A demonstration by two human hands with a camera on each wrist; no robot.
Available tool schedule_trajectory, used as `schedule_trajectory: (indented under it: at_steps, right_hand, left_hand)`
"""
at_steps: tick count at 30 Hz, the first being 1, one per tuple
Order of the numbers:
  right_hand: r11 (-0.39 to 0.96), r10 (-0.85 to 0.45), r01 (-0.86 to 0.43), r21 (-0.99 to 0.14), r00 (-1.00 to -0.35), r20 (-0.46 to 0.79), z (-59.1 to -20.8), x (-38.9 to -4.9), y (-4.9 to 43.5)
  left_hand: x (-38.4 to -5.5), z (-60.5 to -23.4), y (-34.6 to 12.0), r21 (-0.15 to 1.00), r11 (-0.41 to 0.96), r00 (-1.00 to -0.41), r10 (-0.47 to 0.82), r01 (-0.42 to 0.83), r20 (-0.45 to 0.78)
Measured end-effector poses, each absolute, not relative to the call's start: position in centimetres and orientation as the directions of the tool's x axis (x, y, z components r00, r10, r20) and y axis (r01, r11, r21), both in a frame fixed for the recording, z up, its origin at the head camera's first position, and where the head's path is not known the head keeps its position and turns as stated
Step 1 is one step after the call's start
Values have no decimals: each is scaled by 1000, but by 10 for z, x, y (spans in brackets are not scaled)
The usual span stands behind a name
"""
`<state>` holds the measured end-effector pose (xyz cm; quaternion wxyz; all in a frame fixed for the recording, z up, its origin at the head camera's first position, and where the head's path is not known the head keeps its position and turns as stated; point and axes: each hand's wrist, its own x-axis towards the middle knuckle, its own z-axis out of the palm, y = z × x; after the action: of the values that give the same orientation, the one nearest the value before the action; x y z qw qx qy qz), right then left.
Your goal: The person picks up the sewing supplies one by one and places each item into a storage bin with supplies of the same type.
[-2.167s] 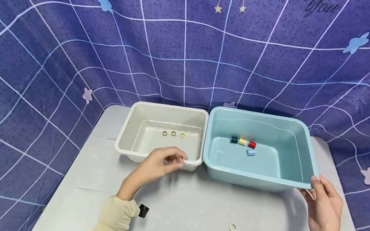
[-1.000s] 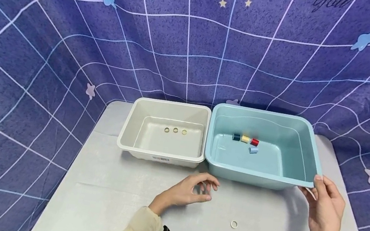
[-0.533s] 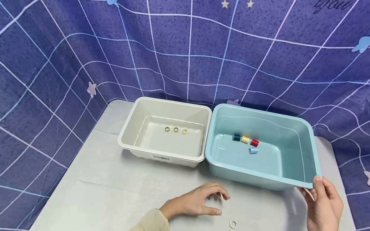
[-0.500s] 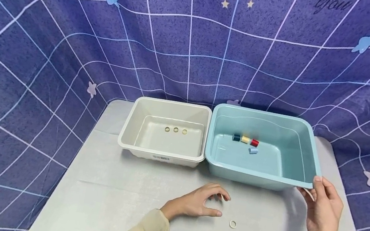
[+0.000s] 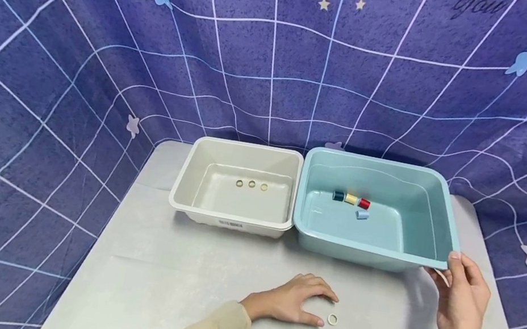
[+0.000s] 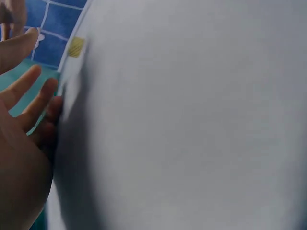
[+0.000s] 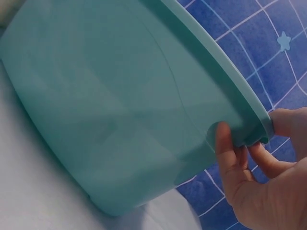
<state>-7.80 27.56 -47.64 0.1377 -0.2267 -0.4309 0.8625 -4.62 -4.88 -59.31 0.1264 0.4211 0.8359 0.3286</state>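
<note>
In the head view a small pale ring (image 5: 332,319) lies on the table, just beyond the fingertips of my left hand (image 5: 292,301). That hand is low over the table, its thumb and fingers spread apart with nothing between them. My right hand (image 5: 463,302) grips the front right corner of the blue bin (image 5: 363,255), thumb on the rim and fingers beneath it, as the right wrist view also shows. The left wrist view shows the left hand (image 6: 21,139) with spaced fingers; the ring is not visible there.
A white bin (image 5: 229,219) stands against the blue bin's left side, with three rings (image 5: 252,184) on its floor. Inside the blue bin lie dark, yellow, red (image 5: 363,203) and light blue thread spools (image 5: 362,215). A patterned purple curtain (image 5: 288,76) hangs behind.
My left hand has moved from the front of the white bin, right and toward me, to beside the ring. The right hand keeps its grip on the blue bin's corner.
</note>
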Motion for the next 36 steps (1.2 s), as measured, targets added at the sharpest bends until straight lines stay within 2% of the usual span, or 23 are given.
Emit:
schedule_trajectory:
  at_steps: [4, 15, 24, 28, 36]
  right_hand:
    - [-599, 433, -63, -799, -864, -256, -477, -77, 276]
    - [-594, 446, -49, -803, -851, -279, -477, -80, 273]
    - [-596, 459, -56, -801, -842, -283, -480, -80, 275]
    - [-616, 452, -72, -784, -847, -278, -481, -78, 276]
    - [-621, 445, -70, -780, -851, -278, -482, -78, 275]
  left_hand:
    - [-44, -596, -46, 601, 463, -609, 792, 651, 49]
    - [-46, -608, -40, 507, 460, -590, 798, 729, 126]
    - [-51, -606, -36, 514, 400, -519, 848, 758, 105]
    - [-51, -608, -33, 478, 381, -490, 863, 791, 122]
    - [-50, -608, -31, 504, 400, -515, 850, 765, 108]
